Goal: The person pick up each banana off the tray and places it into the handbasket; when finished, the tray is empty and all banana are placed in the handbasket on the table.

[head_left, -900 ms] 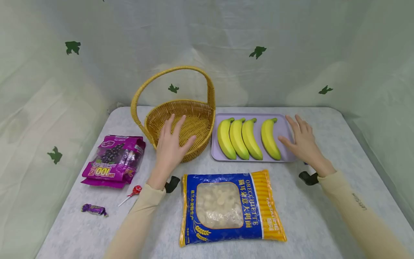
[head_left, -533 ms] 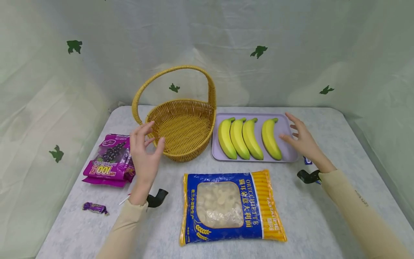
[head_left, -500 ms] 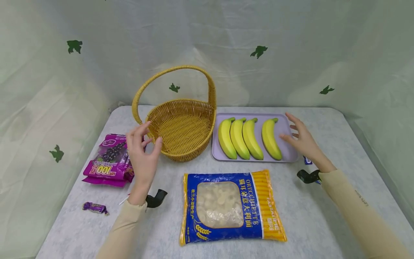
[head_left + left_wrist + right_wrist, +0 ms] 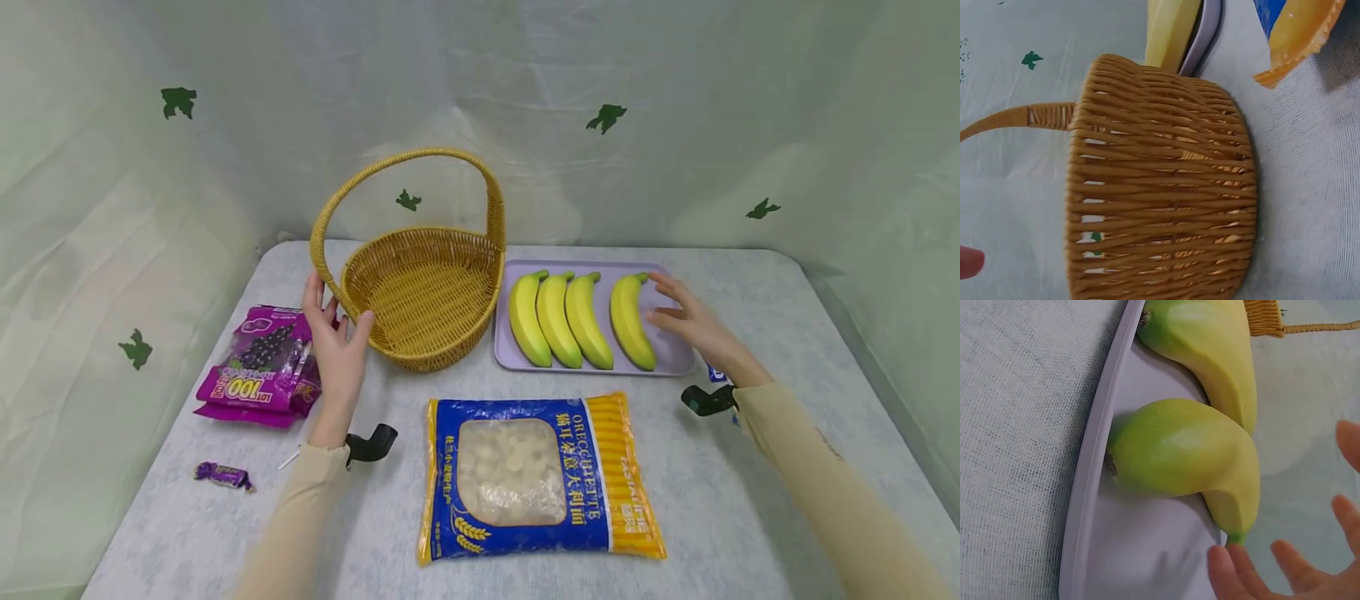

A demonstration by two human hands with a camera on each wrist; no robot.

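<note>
A brown wicker basket (image 4: 420,350) with a tall arched handle stands at the back, left of centre. My left hand (image 4: 339,354) is at its left side, fingers spread by the foot of the handle; whether they touch the wicker I cannot tell. One fingertip (image 4: 969,261) shows in the left wrist view beside the basket wall (image 4: 1160,187). To the right, several bananas lie on a lilac tray (image 4: 517,360). Over its right end my right hand (image 4: 701,329) hovers with parted fingers, close to the rightmost banana (image 4: 632,323). In the right wrist view, fingers (image 4: 1297,565) sit near that banana's stem (image 4: 1235,539).
A blue and yellow bag of pasta (image 4: 540,477) lies at the front. On the left are a purple candy bag (image 4: 258,367) and a purple wrapped candy (image 4: 223,476). A lollipop's white stick (image 4: 288,458) peeks out by my left wrist. A small blue packet (image 4: 717,375) lies beside the tray.
My left hand has gone from above the basket out to its left side, then closer to the wall. The right hand has shifted a little left towards the rightmost banana.
</note>
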